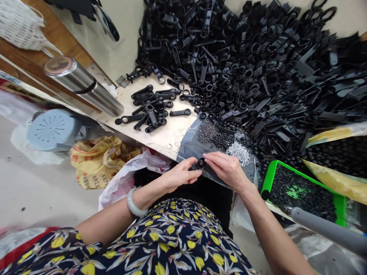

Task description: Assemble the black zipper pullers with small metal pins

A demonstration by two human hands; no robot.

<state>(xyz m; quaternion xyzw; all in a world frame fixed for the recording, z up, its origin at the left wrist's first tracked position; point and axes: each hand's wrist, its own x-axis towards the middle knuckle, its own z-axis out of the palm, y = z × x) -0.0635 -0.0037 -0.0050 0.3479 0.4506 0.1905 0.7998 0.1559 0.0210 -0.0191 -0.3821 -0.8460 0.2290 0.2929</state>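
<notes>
Over the table's front edge, my left hand (pixel 183 172) is closed around a small black plastic part (pixel 197 164) with a ring-shaped end. My right hand (pixel 225 166) meets it from the right, fingertips pinched together at the part's ring end; whether they hold a tiny piece there is hidden. Just beyond my hands lies a dark cloth (pixel 190 143). On it are a heap of silver pins (pixel 239 152), a pile of small brownish-grey bits (pixel 207 131) and some small black pieces (pixel 223 140). Several black ring-ended handles (pixel 151 114) lie loosely grouped at the left of the table.
A large heap of black plastic parts (pixel 229 68) covers the back and right. A steel thermos (pixel 86 86) stands at the left edge. To the right are a green tray (pixel 341 208) of small black pieces and a grey rod-like handle (pixel 321 225). Bags (pixel 100 158) sit below left.
</notes>
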